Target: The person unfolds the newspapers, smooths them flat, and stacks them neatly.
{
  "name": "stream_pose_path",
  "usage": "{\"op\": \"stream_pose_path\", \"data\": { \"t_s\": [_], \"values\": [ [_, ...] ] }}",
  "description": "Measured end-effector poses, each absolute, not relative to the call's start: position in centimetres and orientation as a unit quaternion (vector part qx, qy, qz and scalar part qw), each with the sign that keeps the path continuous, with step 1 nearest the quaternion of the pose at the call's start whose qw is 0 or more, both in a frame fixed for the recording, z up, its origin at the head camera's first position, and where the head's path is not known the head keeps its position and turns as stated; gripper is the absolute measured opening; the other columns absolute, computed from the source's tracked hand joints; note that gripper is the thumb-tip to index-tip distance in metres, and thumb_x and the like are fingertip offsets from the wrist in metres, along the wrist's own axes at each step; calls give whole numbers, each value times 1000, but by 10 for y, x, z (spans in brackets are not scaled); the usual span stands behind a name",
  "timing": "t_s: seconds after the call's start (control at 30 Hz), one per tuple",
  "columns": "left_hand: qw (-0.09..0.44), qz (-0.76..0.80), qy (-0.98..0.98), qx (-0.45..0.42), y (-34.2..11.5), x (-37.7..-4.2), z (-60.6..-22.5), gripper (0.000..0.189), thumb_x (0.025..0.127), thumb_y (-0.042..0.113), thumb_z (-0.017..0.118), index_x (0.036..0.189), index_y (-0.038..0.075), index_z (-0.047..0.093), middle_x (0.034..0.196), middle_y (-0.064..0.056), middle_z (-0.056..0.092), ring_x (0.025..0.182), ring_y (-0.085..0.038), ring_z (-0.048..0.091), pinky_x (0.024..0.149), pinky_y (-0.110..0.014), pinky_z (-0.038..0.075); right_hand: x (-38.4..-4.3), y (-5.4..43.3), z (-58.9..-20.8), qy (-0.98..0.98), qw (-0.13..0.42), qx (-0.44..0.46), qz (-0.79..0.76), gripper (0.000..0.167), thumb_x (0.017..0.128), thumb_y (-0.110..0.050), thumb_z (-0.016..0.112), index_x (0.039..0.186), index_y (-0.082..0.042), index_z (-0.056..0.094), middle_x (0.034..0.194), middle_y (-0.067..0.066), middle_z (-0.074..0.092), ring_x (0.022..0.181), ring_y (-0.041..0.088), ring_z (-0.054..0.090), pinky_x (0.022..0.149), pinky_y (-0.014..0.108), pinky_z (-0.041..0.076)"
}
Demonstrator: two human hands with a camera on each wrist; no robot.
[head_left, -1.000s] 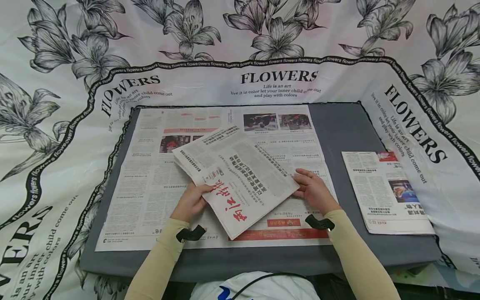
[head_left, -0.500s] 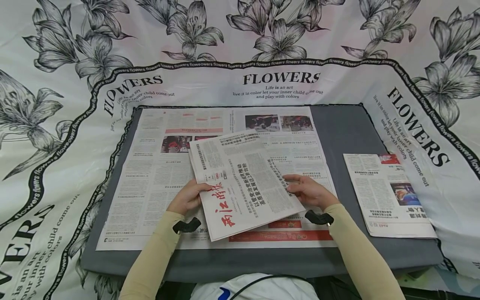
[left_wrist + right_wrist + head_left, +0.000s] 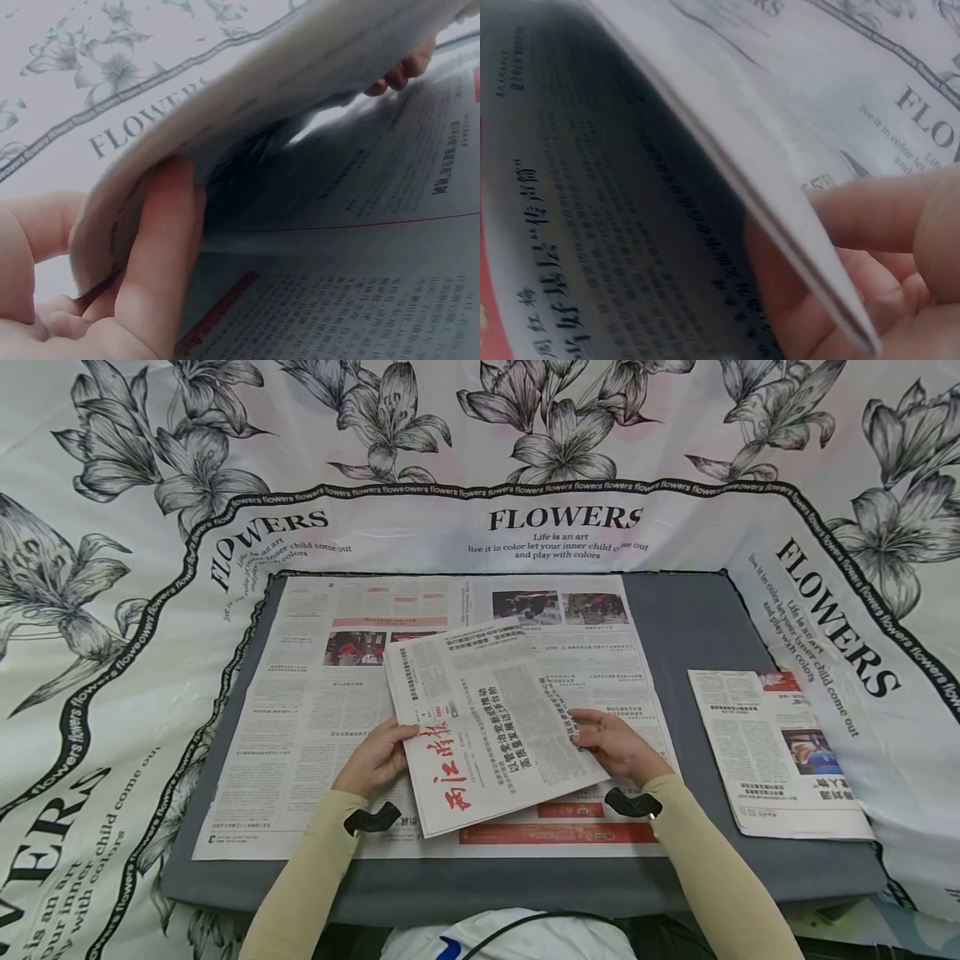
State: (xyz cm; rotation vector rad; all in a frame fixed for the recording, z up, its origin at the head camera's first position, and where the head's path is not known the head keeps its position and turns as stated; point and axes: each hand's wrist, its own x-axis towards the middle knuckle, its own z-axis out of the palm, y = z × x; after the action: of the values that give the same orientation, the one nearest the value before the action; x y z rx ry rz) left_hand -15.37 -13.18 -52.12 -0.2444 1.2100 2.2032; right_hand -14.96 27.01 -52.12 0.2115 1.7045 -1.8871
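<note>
A folded newspaper (image 3: 487,727) with red title characters is held tilted above a spread newspaper sheet (image 3: 285,735). My left hand (image 3: 377,756) pinches its left edge, thumb on top and fingers beneath; the left wrist view shows those fingers (image 3: 161,247) under the raised folded newspaper (image 3: 247,112). On the right side, my right hand (image 3: 618,745) grips the opposite edge. In the right wrist view the folded edge (image 3: 772,217) lies between the thumb and fingers of my right hand (image 3: 877,262). Part of the spread sheet is hidden below the held paper.
Another folded newspaper (image 3: 776,760) lies at the right end of the grey table (image 3: 525,889). A flower-printed cloth (image 3: 412,527) rises around the table's back and sides. Dark bands (image 3: 372,818) sit on both wrists.
The folded newspaper has turned in my hands so its title runs nearer upright, and its top has shifted right. My right hand has moved slightly left and now grips the right edge.
</note>
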Motion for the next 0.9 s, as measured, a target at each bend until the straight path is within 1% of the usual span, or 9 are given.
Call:
{"op": "stream_pose_path", "data": {
  "t_s": [0.13,0.33,0.47,0.53,0.6,0.67,0.77,0.87,0.9],
  "values": [
    [301,842,440,-82,-134,-150,-521,59,109,3,35,164,8,14,119,-5,69,104,-15,74,85,-31,61,-149,267,-522,646,263,94,-710,72,98,10,53,160,6,17,94,-13,72,85,3,70,73,23,59],
    [305,850,421,-89,-134,-145,-521,59,111,7,34,164,8,11,111,-3,75,100,-15,75,79,-31,62,-148,263,-524,662,211,133,-707,67,97,11,54,158,4,26,77,-13,67,76,1,66,70,20,57],
    [307,850,420,-88,-134,-143,-523,64,110,11,36,165,9,4,107,0,76,94,-12,75,75,-28,61,-146,261,-526,664,176,158,-709,66,98,10,55,158,2,30,77,-14,64,75,-1,62,70,17,55],
    [307,853,414,-79,-135,-141,-525,68,109,11,39,165,9,-1,107,-1,76,94,-12,75,75,-28,61,-146,259,-527,664,163,171,-709,65,98,9,55,159,-1,31,80,-14,64,78,-1,62,71,17,55],
    [305,855,413,-73,-136,-140,-525,71,108,11,41,165,9,-2,107,-2,77,93,-12,75,74,-28,61,-145,257,-527,665,147,184,-708,65,99,8,55,158,-2,33,84,-14,65,81,-1,63,72,17,54],
    [304,855,413,-80,-137,-139,-525,70,108,11,42,165,11,2,109,-3,76,95,-14,76,75,-30,62,-145,253,-526,667,132,198,-706,64,99,7,55,158,-3,34,85,-15,66,82,-1,64,72,17,55],
    [302,848,423,-102,-137,-139,-523,65,110,11,40,166,14,8,112,-3,75,98,-15,75,77,-32,62,-143,245,-526,677,106,217,-696,62,98,7,57,156,-3,37,82,-16,66,78,-2,64,70,16,54],
    [293,840,440,-123,-138,-138,-524,60,111,11,37,165,15,11,136,-9,64,107,-14,72,82,-31,61,-139,237,-526,690,100,225,-681,62,97,7,58,155,-2,39,79,-17,66,74,-3,63,67,16,53],
    [287,840,443,-127,-138,-138,-525,60,111,10,37,165,14,12,145,-11,57,113,-12,69,85,-28,60,-137,234,-526,697,102,226,-673,61,97,6,58,154,-3,40,79,-17,66,67,-3,60,62,16,51]
  ]
}}
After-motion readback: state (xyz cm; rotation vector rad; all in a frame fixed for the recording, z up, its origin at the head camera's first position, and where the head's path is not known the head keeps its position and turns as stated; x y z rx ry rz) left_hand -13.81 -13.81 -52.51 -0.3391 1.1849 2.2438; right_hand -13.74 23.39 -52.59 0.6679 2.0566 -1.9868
